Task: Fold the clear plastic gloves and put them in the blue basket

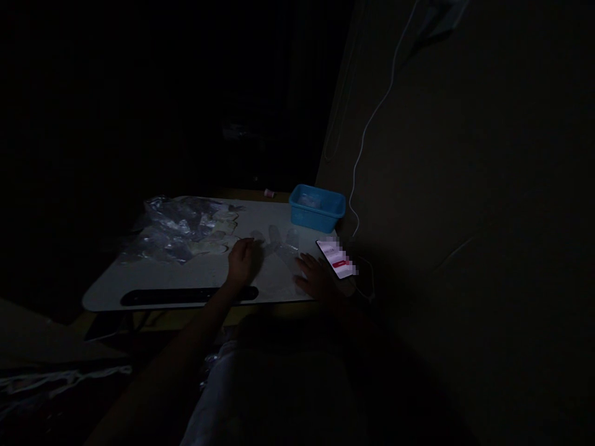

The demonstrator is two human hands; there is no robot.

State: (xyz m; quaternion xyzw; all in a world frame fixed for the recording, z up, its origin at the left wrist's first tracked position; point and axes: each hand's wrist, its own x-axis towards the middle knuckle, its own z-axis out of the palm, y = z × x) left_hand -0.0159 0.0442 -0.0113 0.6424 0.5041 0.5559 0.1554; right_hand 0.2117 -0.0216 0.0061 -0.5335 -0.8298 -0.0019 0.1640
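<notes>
The scene is very dark. My left hand [240,261] is over the middle of the white table [274,279], its fingers curled together; whatever they may hold is hidden. To its right, my right hand [317,276] rests low at the table's right side with the fingers apart and nothing visible in them. Between and beyond both hands lies a thin, see-through sheet with finger-like lobes [275,238], faint against the white top. A lit phone [333,255] lies just right of my right hand.
A crumpled clear plastic bag [174,226] with pale pieces [216,238] beside it covers the table's left part. At the back right stands a blue basin [313,217]. A small pink object [269,193] sits behind the table. A white cable [360,152] hangs along the wall.
</notes>
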